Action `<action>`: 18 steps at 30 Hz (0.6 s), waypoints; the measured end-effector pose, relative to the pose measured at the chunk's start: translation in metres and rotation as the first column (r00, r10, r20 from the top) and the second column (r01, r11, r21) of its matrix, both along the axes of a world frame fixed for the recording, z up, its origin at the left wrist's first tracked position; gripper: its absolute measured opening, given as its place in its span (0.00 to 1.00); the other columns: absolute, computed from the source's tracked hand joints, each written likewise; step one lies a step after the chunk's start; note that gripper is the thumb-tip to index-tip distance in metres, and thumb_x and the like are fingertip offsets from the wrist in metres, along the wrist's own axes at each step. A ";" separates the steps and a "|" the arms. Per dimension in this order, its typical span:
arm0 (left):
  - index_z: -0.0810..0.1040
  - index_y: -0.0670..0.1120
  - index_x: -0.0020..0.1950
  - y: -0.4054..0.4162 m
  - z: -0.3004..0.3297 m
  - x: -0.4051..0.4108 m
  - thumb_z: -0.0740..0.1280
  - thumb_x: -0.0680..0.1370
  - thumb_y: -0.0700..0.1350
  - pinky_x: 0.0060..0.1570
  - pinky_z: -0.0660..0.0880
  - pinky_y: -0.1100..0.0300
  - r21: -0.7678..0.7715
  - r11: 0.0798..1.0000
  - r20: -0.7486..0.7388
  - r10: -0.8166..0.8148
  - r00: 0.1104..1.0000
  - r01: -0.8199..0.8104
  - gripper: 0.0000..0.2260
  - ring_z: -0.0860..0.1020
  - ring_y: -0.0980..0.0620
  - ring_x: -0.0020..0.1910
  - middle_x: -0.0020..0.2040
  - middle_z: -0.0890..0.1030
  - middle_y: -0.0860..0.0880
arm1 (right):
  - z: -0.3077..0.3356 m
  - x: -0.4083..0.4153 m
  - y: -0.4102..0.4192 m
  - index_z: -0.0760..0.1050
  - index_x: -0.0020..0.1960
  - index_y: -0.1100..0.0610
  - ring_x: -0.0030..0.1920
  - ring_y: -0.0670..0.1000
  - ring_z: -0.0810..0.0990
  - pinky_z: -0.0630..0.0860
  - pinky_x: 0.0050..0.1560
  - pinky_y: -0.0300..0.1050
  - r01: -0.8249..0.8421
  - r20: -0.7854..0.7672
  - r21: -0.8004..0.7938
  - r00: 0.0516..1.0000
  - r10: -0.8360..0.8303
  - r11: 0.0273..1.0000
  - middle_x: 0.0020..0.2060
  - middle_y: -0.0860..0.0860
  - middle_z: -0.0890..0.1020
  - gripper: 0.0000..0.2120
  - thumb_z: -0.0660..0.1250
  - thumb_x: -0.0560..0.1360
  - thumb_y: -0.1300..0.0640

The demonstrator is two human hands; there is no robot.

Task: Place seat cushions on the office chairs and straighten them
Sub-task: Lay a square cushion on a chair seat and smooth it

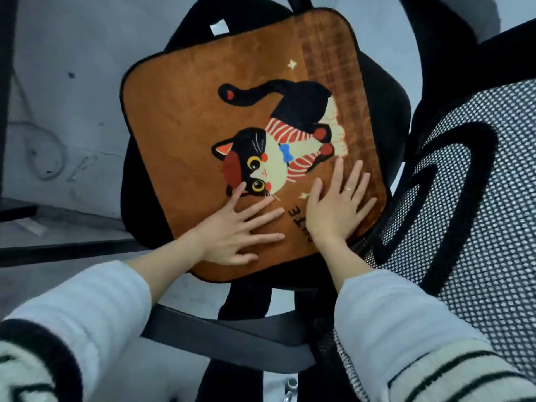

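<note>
— Where are the hands?

— Both lie flat on the square brown plush seat cushion point(200, 117) with its black piped edge, at the cushion's near side. The left hand point(237, 227) has its fingers spread wide and straight, palm down, the thumb reaching up to the lower edge of the printed cat's face. The right hand point(338, 203) sits just beside it, palm down too, fingers straight and pointing toward the cushion's far edge. A thin ring shows on one finger. Neither hand is curled round anything; both are pressing flat.

— And the cushion itself?

— It rests on the black office chair seat point(388, 91), turned a little askew so the seat's black edges show round it. The grey-and-black mesh chair backrest point(478, 181) stands just to the cushion's right.

— Any writing?

— Between the two hands, dark letters, upside down from here. Only "ITE" can be read; the right hand covers the rest. The print is a black-and-white cat point(278, 146) in a red striped scarf with a blue bow.

— Sleeves?

— Pale grey knit sleeves point(87, 300) with black trim, pushed back from the wrists.
</note>
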State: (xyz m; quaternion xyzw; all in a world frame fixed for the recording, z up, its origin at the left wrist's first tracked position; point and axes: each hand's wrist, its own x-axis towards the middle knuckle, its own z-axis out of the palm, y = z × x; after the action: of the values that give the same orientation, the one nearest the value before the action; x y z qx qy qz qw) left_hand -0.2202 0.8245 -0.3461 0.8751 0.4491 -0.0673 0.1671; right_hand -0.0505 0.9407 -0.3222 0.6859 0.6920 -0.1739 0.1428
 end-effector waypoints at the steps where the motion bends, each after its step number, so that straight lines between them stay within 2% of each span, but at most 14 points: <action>1: 0.55 0.59 0.75 0.003 -0.003 -0.005 0.51 0.77 0.63 0.66 0.46 0.26 0.017 0.999 0.005 -0.038 0.999 0.037 0.27 0.49 0.43 0.76 0.77 0.52 0.46 | -0.006 -0.002 -0.001 0.48 0.77 0.45 0.78 0.54 0.44 0.44 0.73 0.65 0.019 -0.010 0.029 1.000 -0.019 0.999 0.78 0.50 0.46 0.26 0.47 0.80 0.44; 5: 0.54 0.59 0.75 0.000 -0.018 -0.011 0.51 0.77 0.63 0.66 0.47 0.27 0.082 0.994 0.048 -0.076 0.996 0.072 0.27 0.50 0.42 0.76 0.77 0.53 0.46 | -0.028 -0.007 -0.011 0.53 0.76 0.48 0.77 0.58 0.52 0.46 0.70 0.71 0.042 0.013 0.165 0.999 -0.045 0.985 0.77 0.54 0.54 0.27 0.47 0.79 0.44; 8: 0.55 0.59 0.75 0.001 -0.020 -0.012 0.51 0.77 0.62 0.66 0.46 0.28 0.056 0.996 0.054 -0.079 0.995 0.076 0.26 0.50 0.43 0.76 0.77 0.54 0.46 | -0.035 -0.008 -0.011 0.54 0.76 0.49 0.76 0.59 0.53 0.46 0.69 0.72 0.040 0.035 0.180 0.998 -0.047 0.983 0.77 0.55 0.56 0.27 0.48 0.79 0.45; 12: 0.54 0.61 0.75 0.001 -0.007 -0.010 0.51 0.78 0.61 0.68 0.45 0.30 -0.041 0.999 0.043 -0.032 0.999 0.034 0.25 0.49 0.45 0.76 0.77 0.51 0.49 | -0.020 -0.006 -0.009 0.48 0.77 0.48 0.77 0.58 0.46 0.43 0.69 0.72 -0.002 0.029 0.065 1.000 0.000 0.998 0.78 0.54 0.49 0.27 0.47 0.80 0.45; 14: 0.50 0.63 0.75 0.003 0.006 -0.006 0.50 0.79 0.61 0.67 0.43 0.29 -0.119 0.993 0.004 0.003 1.000 -0.003 0.24 0.43 0.46 0.77 0.77 0.44 0.52 | -0.004 -0.005 -0.003 0.44 0.77 0.47 0.77 0.56 0.40 0.43 0.70 0.70 0.001 -0.003 -0.074 1.000 -0.001 0.997 0.78 0.52 0.43 0.28 0.49 0.80 0.47; 15: 0.46 0.63 0.75 0.003 0.019 -0.002 0.49 0.79 0.59 0.67 0.42 0.29 -0.197 0.980 -0.075 0.020 0.997 -0.035 0.24 0.39 0.46 0.76 0.76 0.39 0.53 | 0.011 -0.004 0.000 0.44 0.77 0.48 0.77 0.56 0.40 0.46 0.71 0.68 0.006 -0.029 -0.139 1.000 -0.010 0.990 0.77 0.51 0.42 0.28 0.50 0.80 0.48; 16: 0.45 0.62 0.75 0.002 0.033 0.004 0.50 0.80 0.57 0.67 0.42 0.29 -0.279 0.956 -0.145 0.052 0.988 -0.091 0.24 0.38 0.46 0.76 0.76 0.37 0.53 | 0.027 -0.005 0.003 0.45 0.77 0.49 0.77 0.56 0.43 0.50 0.72 0.65 0.024 -0.068 -0.197 0.997 -0.039 0.980 0.78 0.52 0.44 0.28 0.52 0.80 0.50; 18: 0.50 0.59 0.76 0.004 0.062 0.017 0.53 0.81 0.52 0.70 0.48 0.33 -0.442 0.833 -0.212 0.263 0.941 -0.333 0.24 0.43 0.45 0.77 0.78 0.43 0.51 | 0.060 -0.008 0.009 0.51 0.77 0.54 0.75 0.59 0.54 0.60 0.70 0.57 0.078 -0.187 -0.301 0.972 -0.139 0.950 0.76 0.57 0.54 0.27 0.54 0.80 0.53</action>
State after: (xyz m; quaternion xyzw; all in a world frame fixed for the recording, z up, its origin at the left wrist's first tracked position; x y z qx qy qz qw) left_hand -0.2035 0.8286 -0.2839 0.7200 0.5610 -0.2099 0.3506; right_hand -0.0584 0.9499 -0.2624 0.6728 0.6309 -0.3517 0.1602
